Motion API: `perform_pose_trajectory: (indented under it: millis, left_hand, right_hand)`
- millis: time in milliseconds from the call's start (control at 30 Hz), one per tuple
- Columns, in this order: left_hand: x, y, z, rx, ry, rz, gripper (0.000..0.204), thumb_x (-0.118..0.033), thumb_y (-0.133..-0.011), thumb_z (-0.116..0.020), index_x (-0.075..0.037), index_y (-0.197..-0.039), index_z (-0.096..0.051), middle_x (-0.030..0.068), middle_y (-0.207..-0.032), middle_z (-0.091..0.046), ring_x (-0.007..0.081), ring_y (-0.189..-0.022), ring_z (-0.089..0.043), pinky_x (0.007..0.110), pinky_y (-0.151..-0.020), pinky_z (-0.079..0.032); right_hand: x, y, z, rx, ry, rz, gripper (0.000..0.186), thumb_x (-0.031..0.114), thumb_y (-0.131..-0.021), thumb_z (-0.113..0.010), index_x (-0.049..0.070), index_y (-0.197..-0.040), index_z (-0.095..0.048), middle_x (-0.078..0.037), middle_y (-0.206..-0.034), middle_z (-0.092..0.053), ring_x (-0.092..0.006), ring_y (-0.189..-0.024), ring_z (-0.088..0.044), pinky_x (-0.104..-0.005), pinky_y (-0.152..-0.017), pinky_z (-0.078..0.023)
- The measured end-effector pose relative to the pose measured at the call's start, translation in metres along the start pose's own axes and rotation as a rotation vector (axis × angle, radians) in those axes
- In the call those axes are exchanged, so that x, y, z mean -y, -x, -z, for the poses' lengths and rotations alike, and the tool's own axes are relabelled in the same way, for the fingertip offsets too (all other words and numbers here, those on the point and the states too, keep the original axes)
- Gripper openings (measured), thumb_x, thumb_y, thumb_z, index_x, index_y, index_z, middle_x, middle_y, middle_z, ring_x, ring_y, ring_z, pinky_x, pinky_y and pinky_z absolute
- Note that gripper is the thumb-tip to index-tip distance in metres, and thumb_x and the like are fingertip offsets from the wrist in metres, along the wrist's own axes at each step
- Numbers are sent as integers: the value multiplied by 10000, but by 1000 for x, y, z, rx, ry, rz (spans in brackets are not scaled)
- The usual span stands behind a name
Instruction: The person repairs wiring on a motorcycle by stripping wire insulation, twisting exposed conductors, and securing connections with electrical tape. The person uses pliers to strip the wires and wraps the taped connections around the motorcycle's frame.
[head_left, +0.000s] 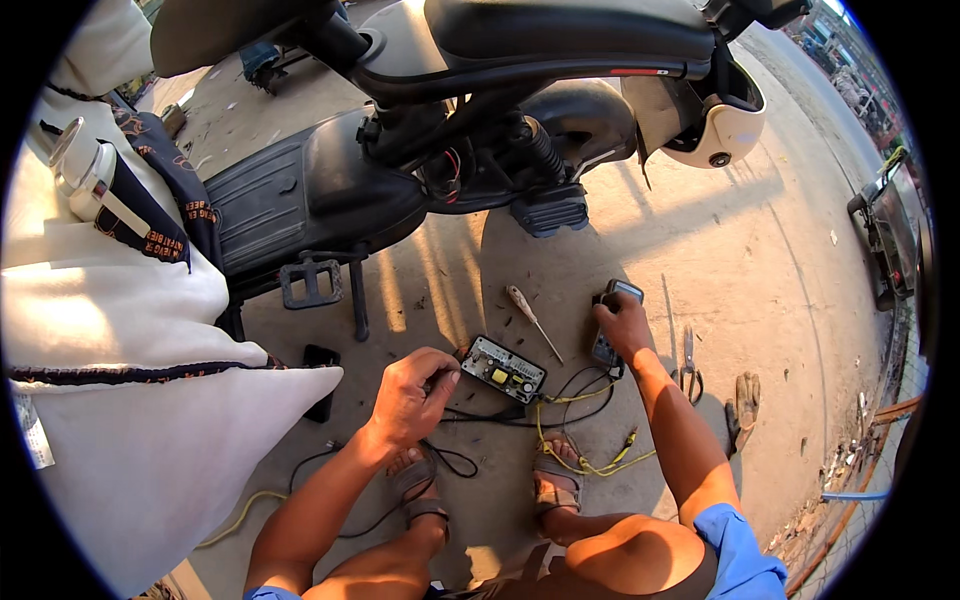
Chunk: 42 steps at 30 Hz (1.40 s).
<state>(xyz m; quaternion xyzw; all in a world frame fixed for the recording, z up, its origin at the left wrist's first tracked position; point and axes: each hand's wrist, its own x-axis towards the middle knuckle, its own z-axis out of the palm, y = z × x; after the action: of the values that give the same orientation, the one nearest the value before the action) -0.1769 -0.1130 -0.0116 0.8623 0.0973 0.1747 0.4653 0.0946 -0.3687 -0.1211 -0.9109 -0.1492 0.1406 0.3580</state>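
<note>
My left hand (pixel 412 398) is closed in a pinch just left of an open circuit board (pixel 504 369), which lies on the concrete in a dark casing with black cables beside it; what the fingers hold is too small to make out. My right hand (pixel 622 328) has its fingers curled on a dark handheld meter (pixel 626 294), right of the board. Yellow and black leads (pixel 590 467) loop below the meter, between my sandalled feet. A screwdriver (pixel 532 318) with a pale handle lies above the board. Scissors (pixel 689 355) lie right of my right arm.
An electric bike (pixel 300 190) stands across the top, a white helmet (pixel 725 130) hanging at its right. A white cloth cover (pixel 150 450) drapes at left, near a black object (pixel 318 385) on the ground. A glove (pixel 744 410) lies right; wire mesh (pixel 855 525) runs along the right edge.
</note>
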Motion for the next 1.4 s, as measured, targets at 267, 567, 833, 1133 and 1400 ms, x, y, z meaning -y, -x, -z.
perform_pose_trajectory:
  millis: [267, 567, 833, 1133, 1400]
  left_hand:
    - [-14, -28, -1, -111, 88, -15, 71, 19, -912, -677, 23, -982, -694, 72, -842, -660, 126, -723, -625, 266, -650, -495]
    - [-20, -31, 18, -232, 89, -147, 133, 6, -876, -737, 25, -1003, -703, 110, -876, -675, 200, -725, -662, 303, -652, -530]
    - [-31, -28, 19, -156, 25, -170, 207, -19, -780, -835, 8, -958, -733, 93, -886, -677, 189, -690, -665, 297, -609, -536]
    - [-34, -30, 16, -138, -29, -200, 119, 23, -809, -773, 9, -920, -734, 95, -847, -679, 196, -681, -666, 303, -598, -522]
    - [-27, -26, 8, -130, 2, -146, 85, 42, -821, -716, 23, -901, -694, 96, -829, -651, 181, -672, -656, 294, -589, -510]
  right_hand:
    - [141, 76, -12, 458, -677, 379, 305, -19, -891, -635, -58, -1193, -641, -62, -1138, -655, -102, -996, -624, -267, -842, -524]
    - [174, 88, -11, 539, -702, 504, 266, -44, -893, -621, -71, -1158, -628, -126, -1319, -552, -109, -1095, -594, -270, -882, -532]
    - [186, 95, -8, 389, -447, 639, 291, 64, -826, -734, -14, -1095, -655, -119, -1231, -596, -153, -958, -623, -288, -772, -517]
    - [189, 99, -4, 215, -278, 763, 309, 84, -766, -789, -8, -1042, -683, -139, -1125, -608, -234, -892, -636, -328, -759, -513]
    - [186, 103, -6, 239, -268, 728, 307, 78, -769, -791, -5, -1046, -686, -146, -1111, -606, -245, -923, -640, -338, -766, -517]
